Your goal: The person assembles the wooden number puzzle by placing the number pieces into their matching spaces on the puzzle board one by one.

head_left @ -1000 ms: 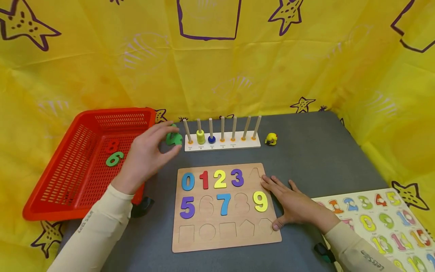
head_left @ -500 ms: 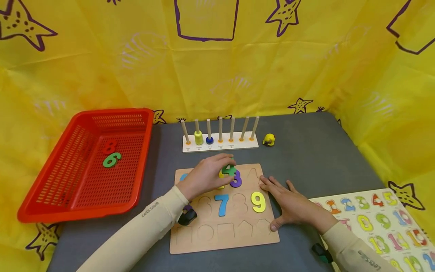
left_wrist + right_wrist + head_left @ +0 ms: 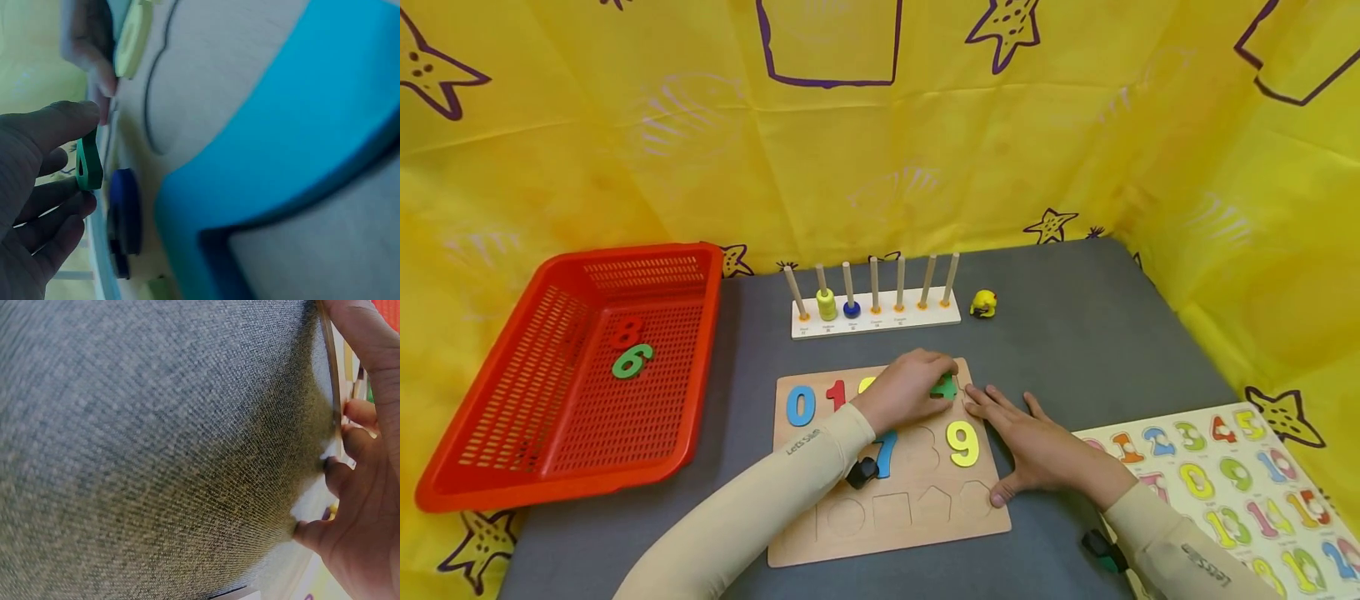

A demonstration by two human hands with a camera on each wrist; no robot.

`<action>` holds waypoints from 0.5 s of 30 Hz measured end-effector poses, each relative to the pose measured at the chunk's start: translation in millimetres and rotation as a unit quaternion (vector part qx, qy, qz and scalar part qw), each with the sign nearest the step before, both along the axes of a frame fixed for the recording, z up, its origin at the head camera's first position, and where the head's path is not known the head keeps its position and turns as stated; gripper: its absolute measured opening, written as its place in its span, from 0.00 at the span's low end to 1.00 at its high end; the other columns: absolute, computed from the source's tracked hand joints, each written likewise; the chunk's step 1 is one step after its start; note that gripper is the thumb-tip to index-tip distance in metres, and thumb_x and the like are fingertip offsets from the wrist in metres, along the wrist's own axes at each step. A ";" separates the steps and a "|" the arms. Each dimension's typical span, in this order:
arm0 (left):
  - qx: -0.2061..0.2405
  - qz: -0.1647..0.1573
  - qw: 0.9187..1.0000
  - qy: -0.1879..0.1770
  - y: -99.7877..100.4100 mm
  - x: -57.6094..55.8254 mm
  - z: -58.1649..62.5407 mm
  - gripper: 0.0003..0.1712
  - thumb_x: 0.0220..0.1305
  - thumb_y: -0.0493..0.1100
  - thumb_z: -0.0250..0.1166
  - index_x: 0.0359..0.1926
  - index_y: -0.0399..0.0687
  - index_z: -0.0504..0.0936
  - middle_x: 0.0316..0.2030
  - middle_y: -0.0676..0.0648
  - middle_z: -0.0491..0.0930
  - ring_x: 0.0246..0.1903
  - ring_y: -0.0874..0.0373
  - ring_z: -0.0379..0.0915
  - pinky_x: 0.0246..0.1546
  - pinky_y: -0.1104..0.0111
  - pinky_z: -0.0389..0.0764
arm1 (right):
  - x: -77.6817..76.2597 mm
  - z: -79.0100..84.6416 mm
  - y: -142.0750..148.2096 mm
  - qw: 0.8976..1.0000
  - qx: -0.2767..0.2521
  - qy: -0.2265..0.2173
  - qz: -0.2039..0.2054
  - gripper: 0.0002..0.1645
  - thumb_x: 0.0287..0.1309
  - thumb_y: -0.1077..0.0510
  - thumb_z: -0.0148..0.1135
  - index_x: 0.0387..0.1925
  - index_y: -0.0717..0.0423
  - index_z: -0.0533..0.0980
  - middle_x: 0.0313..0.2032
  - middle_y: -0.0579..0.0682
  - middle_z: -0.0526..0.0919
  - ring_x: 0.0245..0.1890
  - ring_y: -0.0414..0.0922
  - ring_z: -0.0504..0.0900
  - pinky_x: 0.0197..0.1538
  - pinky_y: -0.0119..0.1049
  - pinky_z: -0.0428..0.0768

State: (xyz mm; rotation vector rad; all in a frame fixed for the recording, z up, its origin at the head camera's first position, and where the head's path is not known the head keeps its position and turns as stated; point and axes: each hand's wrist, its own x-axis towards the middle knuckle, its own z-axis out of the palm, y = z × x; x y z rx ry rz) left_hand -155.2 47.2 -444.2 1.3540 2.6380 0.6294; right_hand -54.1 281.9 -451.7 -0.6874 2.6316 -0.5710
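My left hand (image 3: 908, 385) pinches a green number 4 piece (image 3: 945, 387) between thumb and fingers, over the top right of the wooden number board (image 3: 820, 546). In the left wrist view the green piece (image 3: 89, 164) stands on edge in the fingers, just off the board's face. My right hand (image 3: 1037, 450) lies with spread, straight fingers along the board's right edge. On the board sit the blue 0 (image 3: 801, 406), red 1 (image 3: 836, 395), blue 7 (image 3: 886, 454) and yellow 9 (image 3: 962, 443). My left hand and sleeve hide the 3, the 5 and part of the 2.
At left stands a red basket (image 3: 688, 417) holding a red 8 (image 3: 627, 332) and a green 6 (image 3: 632, 361). Behind the board are a peg stand (image 3: 880, 320) with a few rings and a small yellow toy (image 3: 982, 304). A second number board (image 3: 1213, 454) lies at right.
My left hand has carried the green 4 from beside the peg stand, rightward across the board to its top right corner. The right hand stays at the board's edge.
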 end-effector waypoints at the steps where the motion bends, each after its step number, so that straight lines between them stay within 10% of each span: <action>1: -0.004 0.000 1.000 0.005 1.3 -0.2 -1.2 0.21 0.66 0.50 0.71 0.57 0.47 0.81 0.53 0.49 0.82 0.50 0.55 0.75 0.54 0.65 0.76 | -0.3 0.0 0.0 1.000 -0.001 0.000 0.000 0.84 0.26 0.21 0.76 0.80 0.54 0.51 0.81 0.48 0.41 0.78 0.57 0.43 0.65 0.78 0.42; 15: 0.002 -0.010 0.998 0.054 8.5 0.4 -14.9 0.17 0.66 0.54 0.71 0.49 0.50 0.84 0.46 0.53 0.83 0.44 0.58 0.73 0.48 0.65 0.75 | 0.7 -0.8 0.7 1.000 -0.007 0.002 -0.001 0.83 0.27 0.21 0.76 0.80 0.55 0.52 0.81 0.48 0.42 0.78 0.58 0.43 0.65 0.79 0.42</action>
